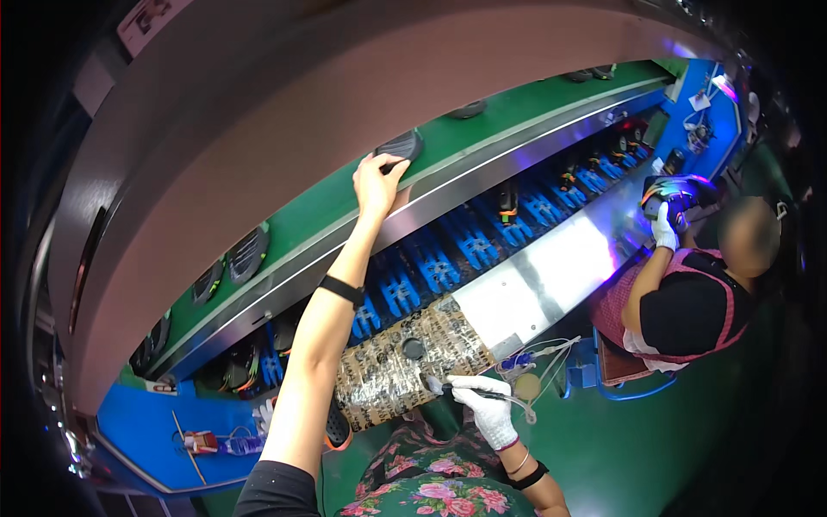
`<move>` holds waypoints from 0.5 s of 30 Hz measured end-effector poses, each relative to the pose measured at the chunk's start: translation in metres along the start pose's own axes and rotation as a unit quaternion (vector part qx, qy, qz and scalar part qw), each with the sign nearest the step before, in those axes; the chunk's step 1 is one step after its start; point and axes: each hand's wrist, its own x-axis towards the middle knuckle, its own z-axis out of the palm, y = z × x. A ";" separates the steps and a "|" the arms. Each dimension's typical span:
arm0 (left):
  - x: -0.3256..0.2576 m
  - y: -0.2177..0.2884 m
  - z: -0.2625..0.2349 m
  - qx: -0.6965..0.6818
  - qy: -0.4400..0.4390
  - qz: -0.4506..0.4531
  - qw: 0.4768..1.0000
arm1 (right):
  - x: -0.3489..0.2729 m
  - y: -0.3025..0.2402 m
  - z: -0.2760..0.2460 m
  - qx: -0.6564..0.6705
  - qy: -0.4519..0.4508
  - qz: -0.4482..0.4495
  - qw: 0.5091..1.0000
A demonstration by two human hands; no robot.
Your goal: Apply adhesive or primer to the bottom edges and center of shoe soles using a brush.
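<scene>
While the left hand (379,183) reaches far up toward twelve o'clock, its bare fingers curl over the near edge of a dark shoe sole (400,145) lying on the green conveyor belt (525,108); grasp partial, thumb beneath, fingertips on top. Left wrist: black band (342,290). Right hand (484,403), white-gloved, at five o'clock of the left, fingers clenched round a thin dark tool (469,393) with pale tubing (543,362) trailing toward three o'clock. Patterned work pad (388,370) just beside it at nine o'clock. Further soles (248,252) on the belt toward eight o'clock. Blue holders (431,267) in a row below the belt. Co-worker seated at three o'clock, gloved hand (663,231) on a multicoloured shoe (672,191).
</scene>
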 end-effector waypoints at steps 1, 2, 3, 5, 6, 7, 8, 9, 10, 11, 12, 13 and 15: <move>0.005 0.012 0.018 0.004 0.001 0.009 1.000 | -0.001 -0.001 -0.002 0.002 0.011 -0.016 1.000; 0.010 0.024 0.035 0.007 0.003 0.017 1.000 | -0.002 -0.003 -0.005 0.001 0.025 -0.008 1.000; 0.015 0.035 0.051 -0.011 -0.006 -0.013 1.000 | -0.003 -0.004 -0.007 -0.002 0.037 -0.010 0.999; 0.023 0.051 0.078 -0.009 0.003 0.003 1.000 | -0.006 -0.007 -0.013 -0.024 0.061 -0.022 0.998; 0.026 0.057 0.088 -0.008 0.007 0.009 1.000 | -0.007 -0.008 -0.016 -0.022 0.069 -0.019 0.997; 0.030 0.060 0.093 -0.019 -0.005 -0.002 1.000 | -0.009 -0.010 -0.018 -0.019 0.079 -0.017 0.997; 0.033 0.062 0.095 -0.044 -0.020 0.002 0.999 | -0.011 -0.012 -0.019 -0.016 0.087 -0.012 0.996; 0.034 0.064 0.093 -0.072 -0.041 0.007 0.997 | -0.012 -0.013 -0.020 -0.009 0.092 -0.003 0.996; 0.034 0.066 0.090 -0.088 -0.071 -0.008 0.994 | -0.014 -0.015 -0.021 -0.022 0.091 -0.015 0.996; 0.030 0.068 0.084 -0.116 -0.092 -0.011 0.989 | -0.014 -0.016 -0.020 -0.031 0.092 -0.018 0.995; 0.027 0.071 0.076 -0.131 -0.129 -0.039 0.982 | -0.015 -0.017 -0.019 -0.040 0.092 -0.028 0.995; 0.017 0.076 0.070 -0.142 -0.091 0.008 0.986 | -0.015 -0.019 -0.018 -0.036 0.086 -0.024 0.995; -0.021 0.079 0.049 -0.213 -0.077 0.022 0.974 | -0.014 -0.020 -0.016 -0.032 0.076 -0.026 0.996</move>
